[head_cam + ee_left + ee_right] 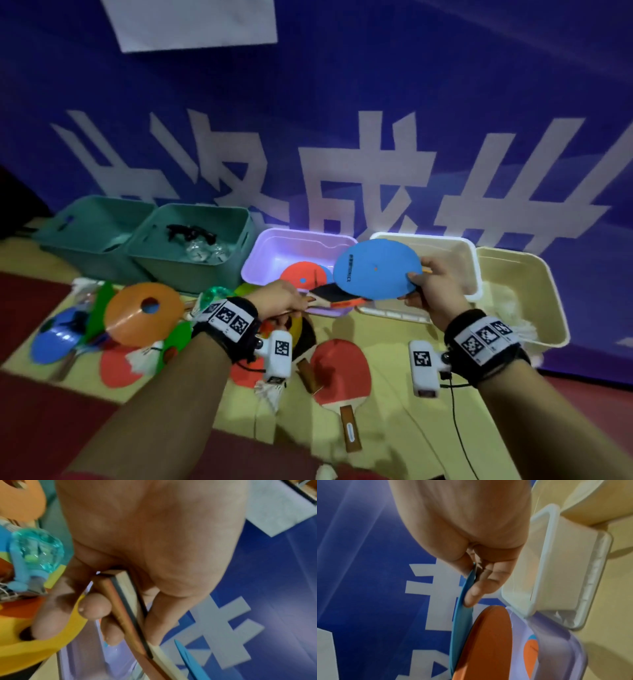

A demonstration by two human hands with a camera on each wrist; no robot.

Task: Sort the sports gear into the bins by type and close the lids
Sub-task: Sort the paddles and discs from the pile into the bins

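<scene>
My left hand [291, 303] grips the wooden handle [123, 609] of a table tennis paddle [337, 295] with a black and a red face. The paddle's head hangs over the front rim of the purple bin [260, 255]. My right hand [416, 286] pinches the rim of a flat blue disc [376, 270] and holds it tilted above the purple bin's right side. In the right wrist view the blue disc [462, 615] stands edge-on beside the paddle's red face [491, 642]. An orange disc [301, 274] lies in the purple bin.
Two teal bins [102, 212] [191, 263] stand at the left, two cream bins [474, 270] [534, 301] at the right. On the yellow mat lie an orange ring disc [137, 322], a blue disc [54, 339], a red paddle [339, 370], shuttlecocks [144, 359] and teal goggles [37, 550].
</scene>
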